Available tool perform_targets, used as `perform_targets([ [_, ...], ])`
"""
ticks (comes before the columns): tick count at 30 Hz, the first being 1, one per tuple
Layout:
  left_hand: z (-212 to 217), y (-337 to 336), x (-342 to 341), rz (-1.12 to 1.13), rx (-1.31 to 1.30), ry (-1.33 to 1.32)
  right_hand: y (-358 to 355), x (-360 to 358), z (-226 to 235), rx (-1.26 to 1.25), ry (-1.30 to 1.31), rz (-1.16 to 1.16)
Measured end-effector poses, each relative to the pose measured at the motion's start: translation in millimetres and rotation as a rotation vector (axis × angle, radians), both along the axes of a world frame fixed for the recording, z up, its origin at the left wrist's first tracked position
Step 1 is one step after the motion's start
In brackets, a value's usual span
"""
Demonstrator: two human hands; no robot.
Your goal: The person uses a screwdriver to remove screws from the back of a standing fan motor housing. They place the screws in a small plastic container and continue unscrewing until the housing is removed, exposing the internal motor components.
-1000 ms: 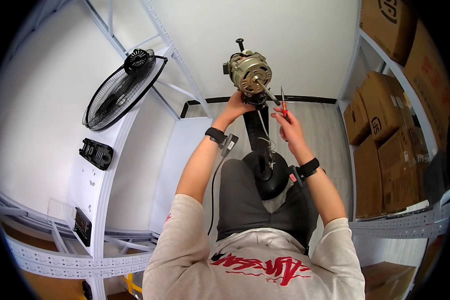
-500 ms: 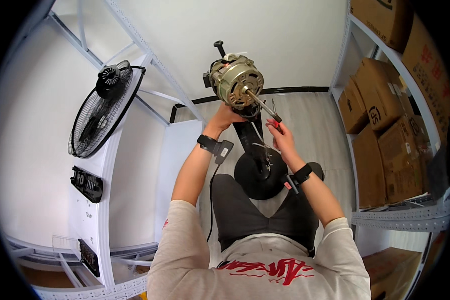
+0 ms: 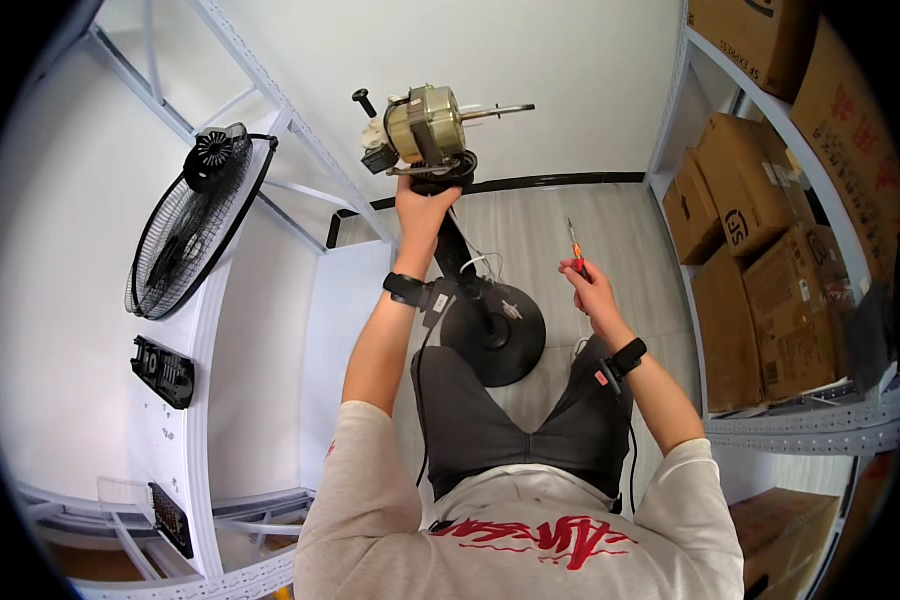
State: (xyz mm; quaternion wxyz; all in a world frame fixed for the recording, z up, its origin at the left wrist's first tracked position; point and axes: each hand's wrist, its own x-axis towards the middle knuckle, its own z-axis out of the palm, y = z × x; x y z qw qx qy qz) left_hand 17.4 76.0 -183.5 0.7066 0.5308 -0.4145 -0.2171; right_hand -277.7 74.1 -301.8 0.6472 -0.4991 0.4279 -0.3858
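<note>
A standing fan with its motor (image 3: 432,122) bared rises in front of me, its shaft pointing right. My left hand (image 3: 428,212) is wrapped round the neck just below the motor. Beneath it the black pole (image 3: 454,245) runs down to a round black base (image 3: 515,350) on the floor, with a loose white wire (image 3: 482,260) hanging beside it. Out to the right, apart from the fan, my right hand (image 3: 592,285) grips a screwdriver (image 3: 576,248) with a red handle, tip pointing up and away. A black knob (image 3: 363,100) sticks up behind the motor.
On the white shelf (image 3: 205,400) at left lie a black fan grille (image 3: 195,225), a black plastic housing (image 3: 163,372) and small screws (image 3: 167,433). A rack at right holds several cardboard boxes (image 3: 750,190). Cables hang from both my wrist straps.
The motor has turned so its shaft points right instead of toward me, and it has shifted left. My right hand has drawn away rightward from the fan with the screwdriver.
</note>
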Motion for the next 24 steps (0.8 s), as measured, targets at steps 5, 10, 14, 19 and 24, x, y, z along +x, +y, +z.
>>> perform_targets([
  [5, -6, -23, -3, 0.267, -0.038, -0.042, 4, 10, -9, 0.01, -0.072, -0.035],
  [10, 7, -44, -51, 0.523, 0.024, 0.018, 17, 32, -13, 0.057, -0.12, 0.008],
  [14, 11, -60, -88, 0.366, -0.073, -0.046, 21, 38, -13, 0.084, -0.179, -0.006],
  [19, 1, -70, -109, -0.003, 0.08, -0.081, 23, 41, -21, -0.064, -0.045, -0.152],
  [24, 6, -56, -76, -0.371, 0.056, -0.125, 19, 44, -20, -0.071, -0.002, -0.183],
])
